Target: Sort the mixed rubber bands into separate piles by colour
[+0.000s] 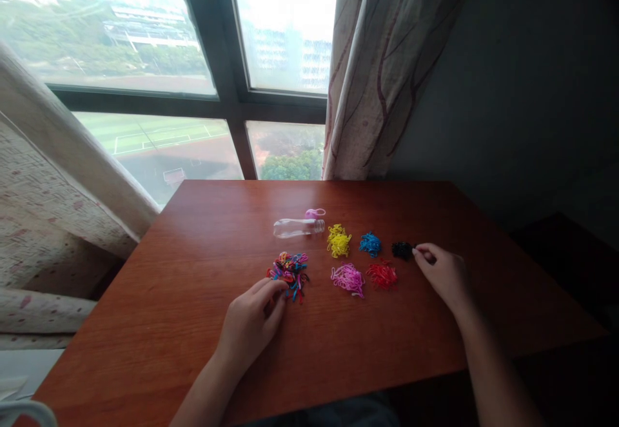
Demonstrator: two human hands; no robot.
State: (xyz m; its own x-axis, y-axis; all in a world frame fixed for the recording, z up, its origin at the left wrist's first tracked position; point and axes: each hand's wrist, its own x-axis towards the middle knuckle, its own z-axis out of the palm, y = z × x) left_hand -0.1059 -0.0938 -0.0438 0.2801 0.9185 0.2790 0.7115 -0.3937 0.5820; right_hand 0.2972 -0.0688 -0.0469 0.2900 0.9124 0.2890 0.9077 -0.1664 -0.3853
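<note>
My left hand [254, 317] reaches into the near edge of a mixed pile of small coloured rubber bands [293, 271], thumb and fingers pinched together. Whatever lies between those fingertips is hidden. On the right, my right hand [442, 272] pinches a dark strand, apparently a black rubber band, at the edge of the black pile [401, 249]. Between the hands lie sorted piles: yellow bands [339, 241], blue bands [370, 244], pink bands [348, 278] and red bands [382, 275].
A clear bottle [297, 228] lies on its side behind the mixed pile, its mouth pointing right. Just behind it sits a pink cap [312, 214] with a loop. The brown wooden table [193, 253] reaches back to a window with curtains [367, 72].
</note>
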